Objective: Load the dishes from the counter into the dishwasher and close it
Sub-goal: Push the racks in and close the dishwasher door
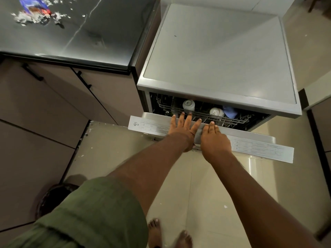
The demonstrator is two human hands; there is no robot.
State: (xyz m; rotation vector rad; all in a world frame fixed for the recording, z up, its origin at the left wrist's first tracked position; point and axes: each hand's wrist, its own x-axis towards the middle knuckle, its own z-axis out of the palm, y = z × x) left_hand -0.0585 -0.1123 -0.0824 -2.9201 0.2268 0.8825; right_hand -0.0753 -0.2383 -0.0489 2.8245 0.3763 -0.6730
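The silver dishwasher (220, 56) stands right of the counter, its door (259, 149) raised most of the way, leaving a narrow gap at the top. Through the gap I see the upper rack (238, 120) holding two white cups (188, 105) and a blue item (230, 111). My left hand (184, 130) lies flat on the door's top edge, fingers spread. My right hand (214, 140) presses flat on the door beside it. Neither hand holds anything.
The dark counter (86, 38) at the left carries a torn blue wrapper (34, 5) and white scraps. Brown cabinets (53, 97) with black handles sit below it. A dark round bin (53, 197) stands on the tiled floor at my left. My bare feet (168, 235) are below the door.
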